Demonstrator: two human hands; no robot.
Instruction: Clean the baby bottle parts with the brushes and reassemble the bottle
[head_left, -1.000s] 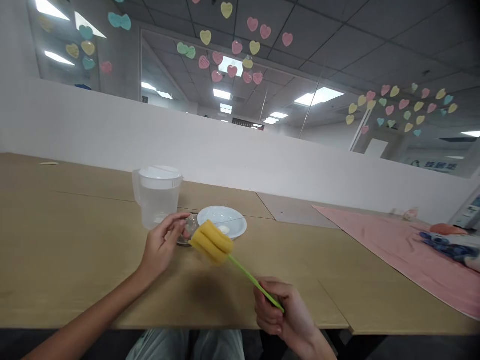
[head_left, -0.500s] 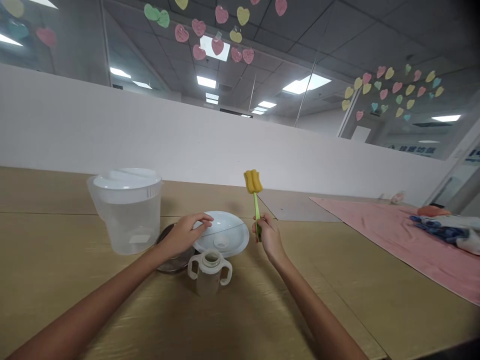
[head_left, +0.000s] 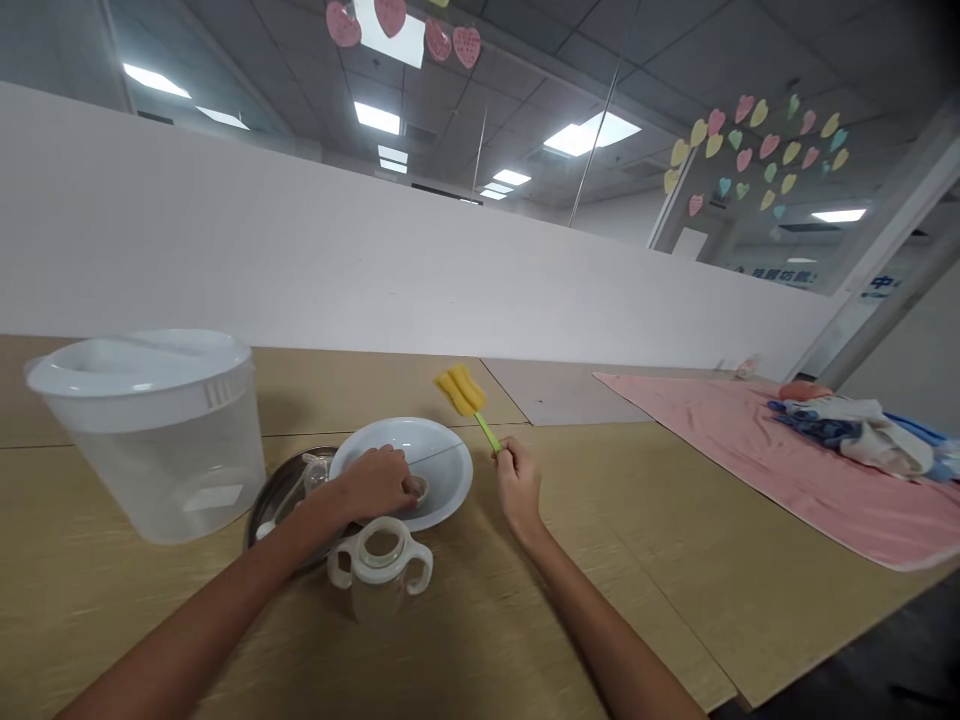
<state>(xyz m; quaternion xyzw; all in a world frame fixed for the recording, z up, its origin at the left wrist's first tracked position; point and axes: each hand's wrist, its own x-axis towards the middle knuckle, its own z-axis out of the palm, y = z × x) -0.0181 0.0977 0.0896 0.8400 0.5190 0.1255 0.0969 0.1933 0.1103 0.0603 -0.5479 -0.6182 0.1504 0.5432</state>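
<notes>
My left hand (head_left: 379,482) reaches into the white bowl (head_left: 450,480), its fingers closed on a small white ring (head_left: 421,488) inside. To the right, my right hand (head_left: 517,478) grips the green handle of a sponge brush (head_left: 461,390), whose yellow head points up and left above the table. A clear bottle with two handles (head_left: 381,570) stands upright in front of the bowl, its top open. Partly under my left forearm lies a round metal tray (head_left: 262,505) holding a clear piece (head_left: 315,472) and other small parts.
On the left stands a large clear pitcher (head_left: 180,470) with a white lid. A pink cloth (head_left: 720,440) covers the right side of the table, with a pile of fabric (head_left: 855,430) on it. A white partition (head_left: 375,270) runs along the back edge.
My left hand has lowered into the bowl and closed on the small ring. The brush has tilted to the left in my right hand. The camera view has shifted right, showing more of the tray.
</notes>
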